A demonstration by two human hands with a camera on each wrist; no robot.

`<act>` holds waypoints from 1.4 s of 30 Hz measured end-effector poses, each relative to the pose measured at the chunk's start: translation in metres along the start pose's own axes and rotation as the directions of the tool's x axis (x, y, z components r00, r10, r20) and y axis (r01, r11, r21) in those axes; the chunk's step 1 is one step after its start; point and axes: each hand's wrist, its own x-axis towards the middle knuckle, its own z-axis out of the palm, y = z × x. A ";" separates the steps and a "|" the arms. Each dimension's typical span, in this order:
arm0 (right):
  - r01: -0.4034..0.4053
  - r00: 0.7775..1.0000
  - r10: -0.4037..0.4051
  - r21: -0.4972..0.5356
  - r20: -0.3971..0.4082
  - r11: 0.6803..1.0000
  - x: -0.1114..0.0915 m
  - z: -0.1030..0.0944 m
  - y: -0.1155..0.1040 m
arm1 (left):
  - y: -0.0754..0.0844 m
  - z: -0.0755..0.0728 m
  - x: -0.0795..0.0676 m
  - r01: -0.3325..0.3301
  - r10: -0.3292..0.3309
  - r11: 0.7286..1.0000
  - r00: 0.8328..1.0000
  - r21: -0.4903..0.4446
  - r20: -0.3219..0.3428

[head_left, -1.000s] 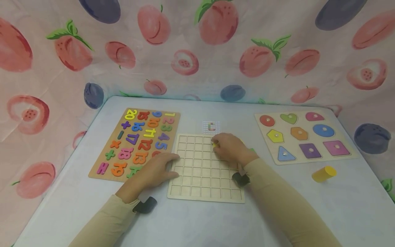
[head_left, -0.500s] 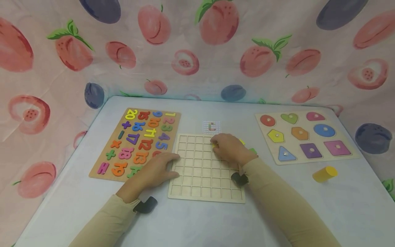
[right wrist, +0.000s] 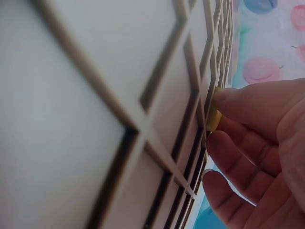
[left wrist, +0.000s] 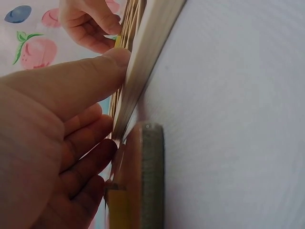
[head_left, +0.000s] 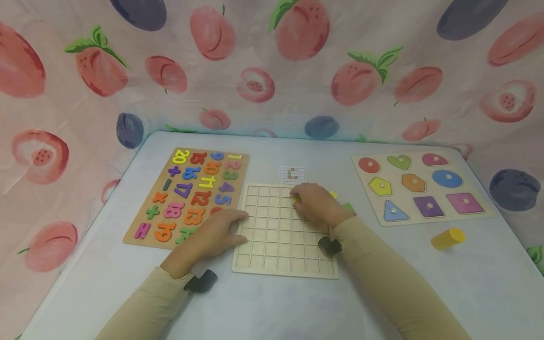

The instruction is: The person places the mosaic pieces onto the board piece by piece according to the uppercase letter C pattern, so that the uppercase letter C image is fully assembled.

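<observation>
A wooden grid board [head_left: 272, 248] with square cells lies in the middle of the table. My right hand [head_left: 315, 204] pinches a small yellow block [right wrist: 215, 117] between thumb and fingers at a cell near the board's far edge. The palm hides part of the block and the cells under it. My left hand [head_left: 216, 232] rests at the board's left edge, thumb and fingers spread; in the left wrist view the thumb tip [left wrist: 118, 56] touches the board's side. Just beyond the board lies a small printed card [head_left: 292, 174] showing a coloured pattern on a grid.
To the left, a number puzzle board [head_left: 148, 231] lies partly beneath the left hand. A shape puzzle board [head_left: 405, 200] with knobbed pieces is at the right, a yellow cylinder [head_left: 447, 239] in front of it. Green [head_left: 348, 208] and yellow blocks [head_left: 333, 194] peek out behind the right hand.
My right hand has shifted very slightly left over the same far cells, still holding the yellow block. The left hand stays at the board's edge.
</observation>
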 end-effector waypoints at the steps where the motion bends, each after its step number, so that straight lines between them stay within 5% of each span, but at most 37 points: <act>1: -0.001 1.000 0.001 0.003 0.003 1.000 0.000 0.000 0.000 | 0.000 0.000 0.000 -0.003 0.003 1.000 1.000 0.002 -0.001; 20: -0.021 1.000 0.024 0.126 -0.016 0.992 -0.007 -0.003 0.001 | -0.002 0.000 0.001 0.014 -0.014 1.000 1.000 -0.011 0.004; 42: -0.184 0.981 0.195 0.253 -0.022 0.950 -0.057 -0.023 0.052 | -0.002 0.002 0.001 0.000 0.000 1.000 1.000 -0.001 -0.005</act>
